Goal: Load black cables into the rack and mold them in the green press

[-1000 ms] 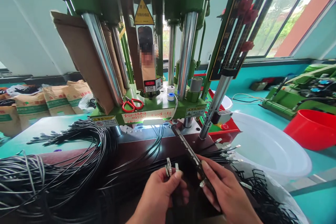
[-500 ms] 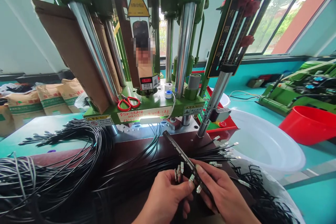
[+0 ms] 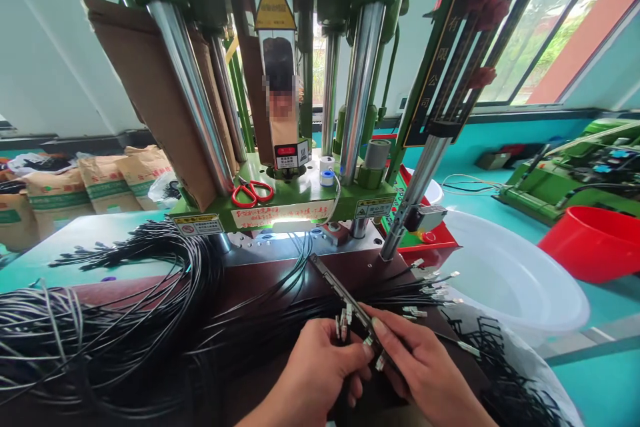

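My left hand [image 3: 325,367] is closed around several black cables, whose metal connectors [image 3: 344,321] stick up between its fingers. Its thumb presses one connector against a long dark metal bar [image 3: 340,290]. The near end of that bar is gripped by my right hand [image 3: 413,353], with the thumb along its top. The bar slants away toward the machine. Beneath and behind the hands, more black cables [image 3: 280,320] lie across the dark red tabletop [image 3: 255,280], their connector ends [image 3: 435,288] fanned out to the right.
A green press [image 3: 310,203] with steel columns stands ahead, red scissors [image 3: 253,193] on its ledge. Coiled cables [image 3: 185,293] fill the left. On the right are a white tub [image 3: 520,273], a red bucket [image 3: 590,240] and black pieces [image 3: 515,373] on a plastic bag.
The view has shifted slightly, so the machine appears a little further right. Both hands keep their grips, and the bar's far end sits slightly lower and further left in view.
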{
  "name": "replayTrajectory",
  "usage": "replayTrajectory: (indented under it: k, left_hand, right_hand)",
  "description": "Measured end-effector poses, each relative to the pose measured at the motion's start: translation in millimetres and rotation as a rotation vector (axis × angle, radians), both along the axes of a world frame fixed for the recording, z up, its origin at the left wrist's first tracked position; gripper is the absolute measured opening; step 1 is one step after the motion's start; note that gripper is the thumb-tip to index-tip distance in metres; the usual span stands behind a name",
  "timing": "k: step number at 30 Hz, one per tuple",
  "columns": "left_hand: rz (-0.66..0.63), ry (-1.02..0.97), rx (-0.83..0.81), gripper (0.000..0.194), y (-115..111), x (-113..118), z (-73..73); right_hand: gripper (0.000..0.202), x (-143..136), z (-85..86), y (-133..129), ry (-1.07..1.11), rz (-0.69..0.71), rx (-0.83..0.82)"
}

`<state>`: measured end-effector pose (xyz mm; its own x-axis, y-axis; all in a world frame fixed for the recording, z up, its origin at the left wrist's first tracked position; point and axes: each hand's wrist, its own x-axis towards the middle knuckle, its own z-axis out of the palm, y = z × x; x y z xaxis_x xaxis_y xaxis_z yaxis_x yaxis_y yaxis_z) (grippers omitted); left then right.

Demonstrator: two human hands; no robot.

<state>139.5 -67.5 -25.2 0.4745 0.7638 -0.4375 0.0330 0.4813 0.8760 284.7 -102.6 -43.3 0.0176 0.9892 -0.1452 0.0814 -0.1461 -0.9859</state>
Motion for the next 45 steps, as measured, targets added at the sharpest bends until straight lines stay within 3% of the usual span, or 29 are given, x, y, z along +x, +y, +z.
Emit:
replayTrajectory:
  k: [5, 11, 18, 27, 35, 41, 45]
  left_hand:
    - [0.037, -0.082, -0.053, 0.028, 0, -5, 0.0]
    - [0.195, -0.139, -0.080, 0.034, 3, -14, -3.9]
    - [0.085, 0.024, 0.039, 0.029, 1, -1, -7.2]
    - [0.010, 0.111, 0.043, 0.021, 0, 2, -3.8]
    - [0.011, 0.108, 0.045, 0.024, 2, 4, -4.0]
    - [0.004, 0.110, 0.025, 0.023, -1, 2, -1.0]
    - [0.027, -0.071, -0.042, 0.028, 2, -11, -2.4]
  right_hand:
    - [0.052, 3, 3.0, -1, 0.048, -0.004, -0.033]
    - [0.053, 19, 1.7, -6, 0.215, -0.158, -0.100]
    - [0.054, 20, 3.7, -7, 0.164, -0.081, -0.119]
    - [0.053, 18, 12.3, -6, 0.086, -0.004, -0.109]
    - [0.058, 17, 4.9, -7, 0.025, 0.021, -0.093]
    - [0.053, 14, 9.4, -8, -0.011, 0.065, -0.036]
    - [0.053, 17, 12.6, -9, 0.059, -0.018, -0.081]
